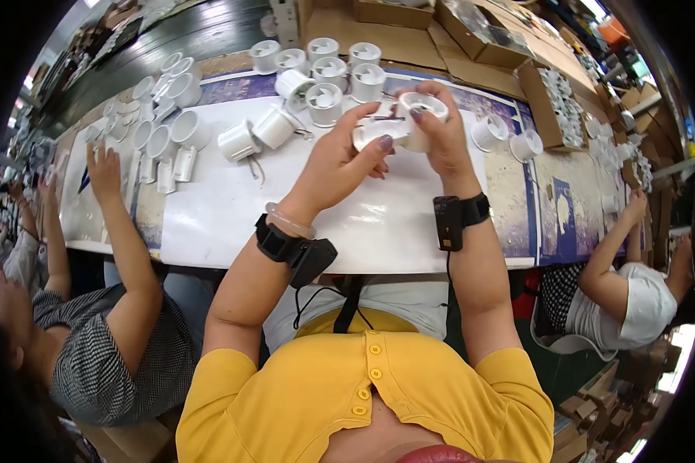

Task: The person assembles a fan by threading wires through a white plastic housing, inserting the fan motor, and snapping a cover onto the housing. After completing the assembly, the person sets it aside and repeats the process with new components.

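Above the white work sheet, my right hand [448,143] is closed around a white round cup-shaped plastic housing [423,102], its opening turned upward. My left hand [341,158] pinches a smaller white plastic piece [378,133] right beside that housing. Thin dark wires show between the two parts; whether the parts touch is hidden by my fingers. Farther off stands a group of similar white housings [324,103] with pieces inside. Two more housings [239,141] lie tipped over to the left, with wires trailing from them.
White cups and narrow white pieces [184,163] lie at the left, near a co-worker's hand [104,174]. Two white housings [489,133] stand at the right, by a cardboard box of small white parts [560,108]. Another person [618,285] works at the far right. Cardboard trays [479,35] line the back.
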